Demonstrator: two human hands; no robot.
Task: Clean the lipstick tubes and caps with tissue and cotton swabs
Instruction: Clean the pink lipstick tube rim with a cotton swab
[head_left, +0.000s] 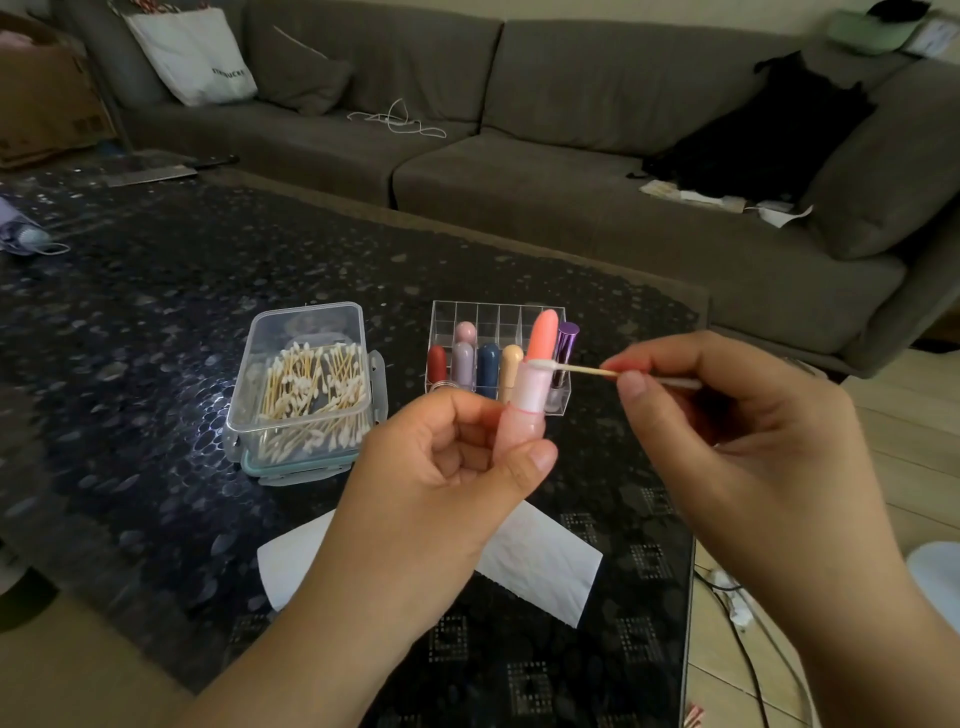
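1. Tissue (540, 566): flat on the table (156, 312) near its front edge, partly hidden under the left hand.
2. Left hand (452, 467): fingers curled round an open pink lipstick tube (524, 410), held upright above the table.
3. Right hand (727, 415): pinches a cotton swab (582, 369); its tip touches the tube's collar below the bullet.
4. Swab box (306, 384), open, mid-table; just right of it, clear organiser (493, 322) holding capped lipsticks.
5. Sofa (519, 156) beyond the far edge.

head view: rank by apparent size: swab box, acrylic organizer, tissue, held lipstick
1. tissue, partly hidden by the left hand
2. swab box
3. acrylic organizer
4. held lipstick, nearer the camera

Tissue versus box is unsure.
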